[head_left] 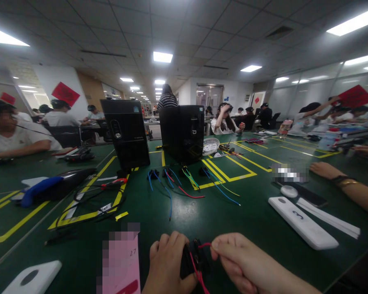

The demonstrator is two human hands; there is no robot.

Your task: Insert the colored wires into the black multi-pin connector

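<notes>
Close in front of me, my left hand (170,261) grips a small black plastic block (204,261) with slots, holding it against the table. Red wires (200,277) run out of the block toward me. My right hand (243,261) is closed, thumb and finger pinching the end of a red wire (205,245) at the block's right side. Farther out lie similar small black blocks with blue wires (171,204), red wires (190,195) and yellow-green wires (190,177). How the red wire sits in the block is partly hidden.
Two black computer towers (125,134) stand beyond the wires. At left lie a blue-and-black tool (55,188), red-handled pliers (115,182) and a black cable. Pink paper (125,261) lies beside my left hand. On the right are a white device (302,222) and another person's arm (352,188).
</notes>
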